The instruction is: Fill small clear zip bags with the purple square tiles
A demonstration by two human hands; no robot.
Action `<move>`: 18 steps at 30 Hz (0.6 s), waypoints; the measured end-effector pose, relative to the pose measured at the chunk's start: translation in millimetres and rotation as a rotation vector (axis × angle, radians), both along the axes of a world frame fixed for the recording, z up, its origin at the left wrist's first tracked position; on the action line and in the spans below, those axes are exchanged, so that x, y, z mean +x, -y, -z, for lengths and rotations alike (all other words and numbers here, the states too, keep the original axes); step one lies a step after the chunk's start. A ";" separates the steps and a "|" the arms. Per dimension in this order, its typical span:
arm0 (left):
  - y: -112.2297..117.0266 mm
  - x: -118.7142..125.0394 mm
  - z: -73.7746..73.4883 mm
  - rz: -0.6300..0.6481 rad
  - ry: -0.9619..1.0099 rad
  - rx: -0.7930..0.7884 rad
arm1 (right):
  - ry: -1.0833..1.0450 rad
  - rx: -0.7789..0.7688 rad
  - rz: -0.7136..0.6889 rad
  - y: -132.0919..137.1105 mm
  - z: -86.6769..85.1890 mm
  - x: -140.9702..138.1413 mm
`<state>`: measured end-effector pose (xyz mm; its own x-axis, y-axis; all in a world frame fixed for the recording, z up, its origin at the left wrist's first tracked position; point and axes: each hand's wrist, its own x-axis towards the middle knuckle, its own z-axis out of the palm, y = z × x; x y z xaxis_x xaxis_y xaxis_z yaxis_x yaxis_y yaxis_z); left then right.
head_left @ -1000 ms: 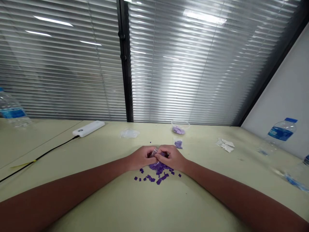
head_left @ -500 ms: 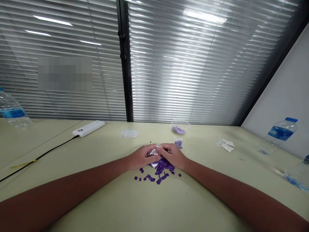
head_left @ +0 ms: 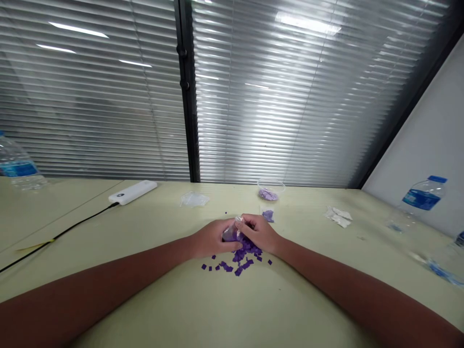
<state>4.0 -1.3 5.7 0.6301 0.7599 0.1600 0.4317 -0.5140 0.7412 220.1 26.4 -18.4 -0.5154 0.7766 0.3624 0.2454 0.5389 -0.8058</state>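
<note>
Head view, the only one I have. Centre of frame, just below the middle: the left hand (head_left: 212,238) curves round a small clear bag (head_left: 229,234), thumb along its near side, fingers bent behind. The right hand (head_left: 261,234) seems to pinch the bag's upper edge between thumb and forefinger; its other fingers are curled, tips hidden. Purple squares (head_left: 248,246) lie heaped below the hands, strays scattered toward lower centre. Filled packet (head_left: 268,216) sits just beyond the right hand.

My judgement: light grip, since thin film probably creases; mouth held steady by the right pinch; small, slow movements, wrists clear of the heap, as the squares look apt to scatter.
</note>
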 end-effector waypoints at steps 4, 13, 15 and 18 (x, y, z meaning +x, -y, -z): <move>1.8 0.5 -3.2 0.036 0.000 0.042 | 0.009 0.004 -0.016 2.2 -1.0 -0.2; 0.5 -0.9 -1.7 0.022 -0.034 0.050 | -0.068 -0.073 -0.016 -2.7 1.8 -0.5; 0.3 -0.8 -1.1 0.027 -0.035 0.046 | -0.085 -0.084 -0.016 -3.0 1.9 -0.6; 0.1 -0.5 -0.7 0.019 -0.031 0.022 | -0.112 -0.094 -0.011 -3.1 2.0 -0.4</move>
<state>3.5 -1.4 6.4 0.6496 0.7439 0.1568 0.4444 -0.5388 0.7157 219.7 29.5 -20.4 -0.4848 0.8043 0.3435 0.1459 0.4616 -0.8750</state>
